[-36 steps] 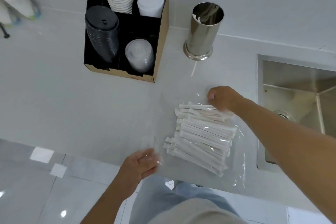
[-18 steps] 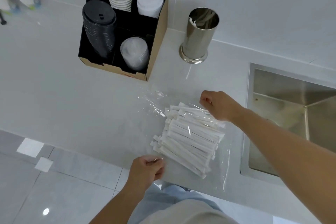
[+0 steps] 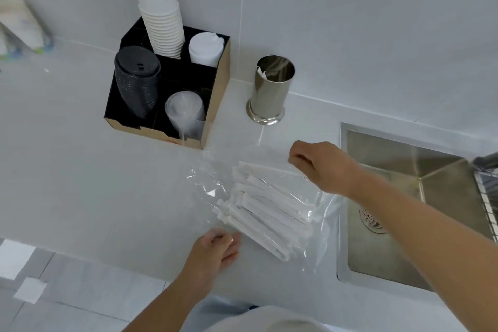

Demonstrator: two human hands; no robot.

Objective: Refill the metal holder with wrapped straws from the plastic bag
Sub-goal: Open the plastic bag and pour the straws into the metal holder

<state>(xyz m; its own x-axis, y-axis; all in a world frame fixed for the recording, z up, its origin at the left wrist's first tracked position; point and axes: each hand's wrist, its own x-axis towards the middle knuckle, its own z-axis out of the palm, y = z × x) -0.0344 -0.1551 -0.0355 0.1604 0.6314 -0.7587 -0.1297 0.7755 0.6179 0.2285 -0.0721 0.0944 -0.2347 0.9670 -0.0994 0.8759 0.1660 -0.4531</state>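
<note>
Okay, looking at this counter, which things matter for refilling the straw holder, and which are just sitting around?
For the job:
- metal holder, nearly empty
- plastic bag, held by both hands
- wrapped straws inside it
- left hand, right hand

Just lying about:
- black organizer with paper cups, black lids, white lids, clear lids
- sink

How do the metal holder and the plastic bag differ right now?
The metal holder stands upright by the wall, nearly empty; the plastic bag lies flat, full of wrapped straws. The holder is untouched; the left hand and right hand pinch the bag.
</note>
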